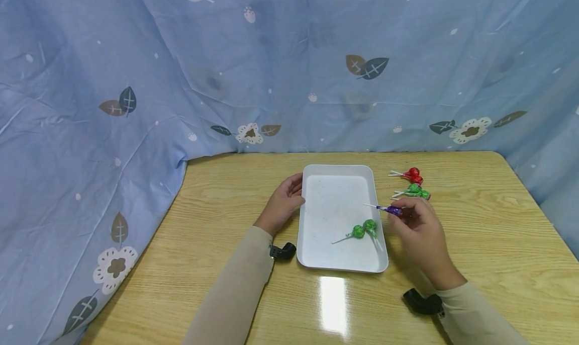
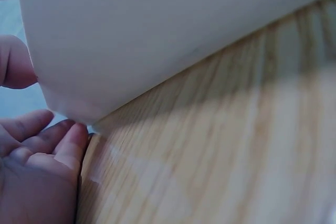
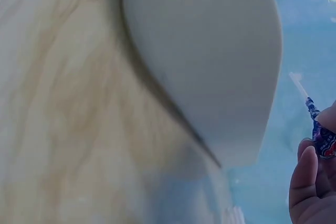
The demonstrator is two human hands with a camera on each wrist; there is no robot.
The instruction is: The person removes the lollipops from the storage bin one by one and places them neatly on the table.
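Note:
My right hand (image 1: pixel 420 234) pinches a purple-wrapped lollipop (image 1: pixel 392 210) by its candy end, above the right rim of a white rectangular tray (image 1: pixel 325 199). The lollipop's white stick points left over the tray; in the right wrist view the purple wrapper (image 3: pixel 316 114) shows between thumb and fingers. My left hand (image 1: pixel 282 204) holds the tray's left side, thumb at the rim and fingers against the outer wall. Inside the tray lie two green lollipops, one (image 1: pixel 358 231) with its stick toward the left, the other (image 1: pixel 370 226) near the right wall.
Right of the tray, red lollipops (image 1: pixel 413 172) lie toward the back of the wooden table (image 1: pixel 235 184). Just in front of them are green lollipops (image 1: pixel 413 188), partly behind my right hand. A blue patterned curtain (image 1: pixel 289 73) hangs along the back and left.

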